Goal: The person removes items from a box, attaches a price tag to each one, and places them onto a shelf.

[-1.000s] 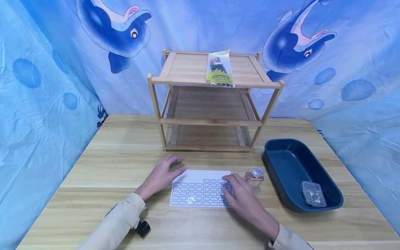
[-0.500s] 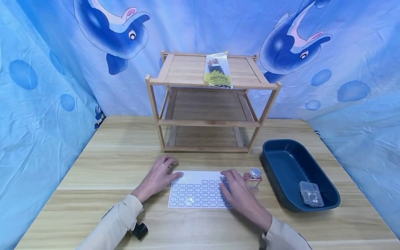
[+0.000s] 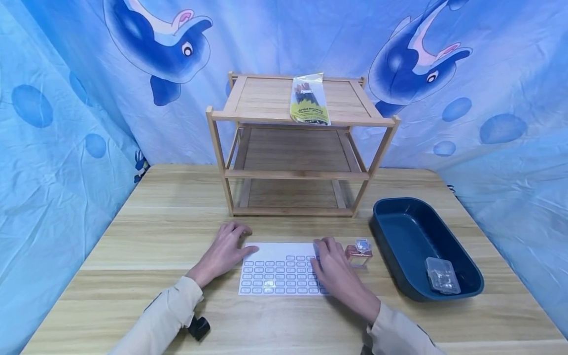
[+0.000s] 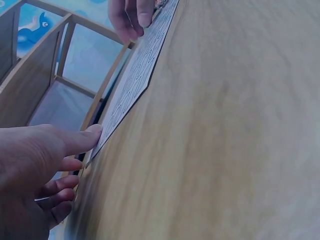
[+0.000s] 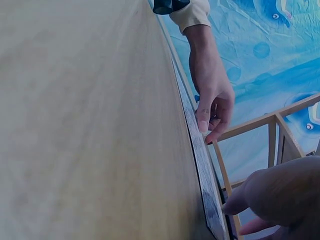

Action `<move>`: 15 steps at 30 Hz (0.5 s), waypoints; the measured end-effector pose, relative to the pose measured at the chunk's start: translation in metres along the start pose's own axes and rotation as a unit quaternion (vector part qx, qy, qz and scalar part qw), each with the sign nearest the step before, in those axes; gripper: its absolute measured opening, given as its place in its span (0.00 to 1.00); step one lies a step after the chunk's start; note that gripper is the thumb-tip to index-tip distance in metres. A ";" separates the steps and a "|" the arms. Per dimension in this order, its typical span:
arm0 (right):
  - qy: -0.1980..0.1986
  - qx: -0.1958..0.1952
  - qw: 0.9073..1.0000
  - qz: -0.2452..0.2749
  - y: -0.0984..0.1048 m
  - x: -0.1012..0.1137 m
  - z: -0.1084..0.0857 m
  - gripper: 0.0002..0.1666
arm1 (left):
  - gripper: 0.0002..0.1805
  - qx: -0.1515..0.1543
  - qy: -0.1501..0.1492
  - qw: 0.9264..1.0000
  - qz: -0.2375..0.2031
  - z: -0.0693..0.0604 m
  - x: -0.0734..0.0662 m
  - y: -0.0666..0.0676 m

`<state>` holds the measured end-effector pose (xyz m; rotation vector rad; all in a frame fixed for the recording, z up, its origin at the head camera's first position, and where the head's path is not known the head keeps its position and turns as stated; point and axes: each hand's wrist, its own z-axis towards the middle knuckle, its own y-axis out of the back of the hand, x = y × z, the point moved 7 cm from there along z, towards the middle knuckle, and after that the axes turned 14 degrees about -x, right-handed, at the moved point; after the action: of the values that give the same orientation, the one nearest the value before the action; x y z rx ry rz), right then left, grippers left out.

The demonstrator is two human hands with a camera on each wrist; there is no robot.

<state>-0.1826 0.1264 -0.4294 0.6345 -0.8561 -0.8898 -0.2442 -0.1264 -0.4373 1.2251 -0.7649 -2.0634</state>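
Note:
A white sheet with rows of small outlined boxes (image 3: pixel 277 271) lies flat on the table. My left hand (image 3: pixel 224 251) is at its upper left corner, the thumb touching the edge and the other fingers loosely bent beyond it; the left wrist view shows this thumb (image 4: pixel 82 140) on the sheet (image 4: pixel 132 85). Over the sheet's right side is my right hand (image 3: pixel 339 273), fingers relaxed and covering some boxes; in the right wrist view its thumb (image 5: pixel 237 200) meets the sheet's edge. Neither hand grips anything that shows.
Just right of my right hand stands a small reddish box with a clear-topped item (image 3: pixel 358 252). Farther right, a dark blue bin (image 3: pixel 410 236) holds a clear plastic case (image 3: pixel 443 275). A wooden rack (image 3: pixel 297 174) stands behind, with a brush packet (image 3: pixel 309 101) on top.
My left hand's fingers have come down beside the sheet's corner and the thumb has drawn slightly left. The right hand has shifted slightly left over the sheet, its fingers closer together.

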 end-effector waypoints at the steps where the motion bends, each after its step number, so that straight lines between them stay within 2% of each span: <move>1: 0.001 0.006 1.000 -0.007 -0.001 0.000 0.000 0.26 | 0.24 0.000 -0.001 1.000 -0.002 0.000 0.000 0.000; 7: 0.003 0.035 0.999 -0.033 -0.003 0.002 -0.001 0.28 | 0.19 -0.003 -0.004 1.000 -0.019 0.001 0.000 -0.001; 11: 0.007 0.029 0.999 -0.030 -0.003 0.003 0.001 0.28 | 0.16 -0.004 -0.002 1.000 -0.029 0.001 0.000 -0.002; 15: 0.010 0.020 0.999 -0.032 -0.004 0.002 0.003 0.28 | 0.20 0.000 0.000 1.000 -0.028 0.002 0.000 -0.003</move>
<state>-0.1862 0.1228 -0.4298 0.7074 -0.8404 -0.9250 -0.2466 -0.1239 -0.4386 1.2594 -0.7373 -2.1089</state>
